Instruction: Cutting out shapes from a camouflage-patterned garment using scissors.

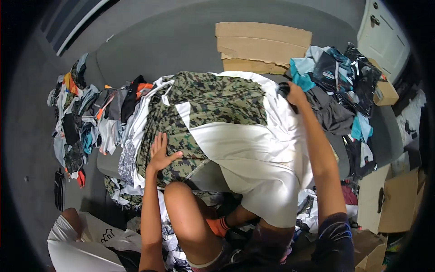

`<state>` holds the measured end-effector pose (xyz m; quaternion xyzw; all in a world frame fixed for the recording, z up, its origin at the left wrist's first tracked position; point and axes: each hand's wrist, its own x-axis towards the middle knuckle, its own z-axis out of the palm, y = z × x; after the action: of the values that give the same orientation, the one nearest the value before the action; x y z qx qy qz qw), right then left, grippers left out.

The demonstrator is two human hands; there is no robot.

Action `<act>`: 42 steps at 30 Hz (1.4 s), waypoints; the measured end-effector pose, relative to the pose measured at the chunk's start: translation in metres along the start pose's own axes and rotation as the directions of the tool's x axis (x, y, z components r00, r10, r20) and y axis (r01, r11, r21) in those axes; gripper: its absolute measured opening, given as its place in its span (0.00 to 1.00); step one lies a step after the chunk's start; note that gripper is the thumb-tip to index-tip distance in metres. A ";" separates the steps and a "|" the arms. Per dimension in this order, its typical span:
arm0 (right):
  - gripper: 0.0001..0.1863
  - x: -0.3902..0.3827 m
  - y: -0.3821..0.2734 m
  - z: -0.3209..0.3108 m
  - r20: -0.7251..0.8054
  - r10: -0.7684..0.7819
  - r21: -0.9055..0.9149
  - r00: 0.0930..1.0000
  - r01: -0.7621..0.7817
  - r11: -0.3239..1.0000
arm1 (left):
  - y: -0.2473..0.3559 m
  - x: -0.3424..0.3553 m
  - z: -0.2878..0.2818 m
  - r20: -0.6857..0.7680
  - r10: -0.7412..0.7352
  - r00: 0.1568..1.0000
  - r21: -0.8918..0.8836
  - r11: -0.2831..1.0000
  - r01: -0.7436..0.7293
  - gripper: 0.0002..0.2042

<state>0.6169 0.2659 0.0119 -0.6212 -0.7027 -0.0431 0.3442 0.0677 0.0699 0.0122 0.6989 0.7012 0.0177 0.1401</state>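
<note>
My left hand [161, 154] rests flat, fingers apart, on camouflage fabric [226, 99] that spreads over the grey sofa with white fabric [253, 163] joined to it or lying against it. The white fabric drapes down across my right leg. My right hand [297, 95] is at the far right edge of the fabric, fingers curled round a small black object [284, 89] that I cannot make out. Dark grey cloth [328, 111] lies just right of that hand.
Mixed cloth piles [72, 127] cover the left; bagged garments [344, 75] lie right. Cardboard [263, 41] leans on the backrest [172, 41]. Open boxes [398, 204] stand lower right, a door [380, 36] upper right. Another person in white [77, 240] is at lower left.
</note>
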 end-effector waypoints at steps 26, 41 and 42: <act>0.15 -0.127 0.024 -0.252 0.637 0.403 0.412 0.657 -0.732 0.542 | -0.001 -0.011 0.001 -0.149 0.103 0.983 0.036 0.994 -0.099 0.53; 0.23 -0.314 -0.207 -0.139 0.630 -0.279 0.768 0.725 -0.636 0.081 | 0.059 -0.010 0.008 0.115 0.526 0.842 -0.160 0.847 -0.507 0.43; 0.21 -0.313 -0.218 -0.137 0.661 -0.370 0.708 0.653 -0.706 0.017 | 0.057 -0.011 0.006 0.124 0.488 0.864 -0.127 0.872 -0.474 0.44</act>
<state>0.4768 -0.1140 0.0276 -0.2499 -0.4955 0.7487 0.3626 0.1245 0.0591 0.0207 0.8435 0.4906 0.0314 0.2165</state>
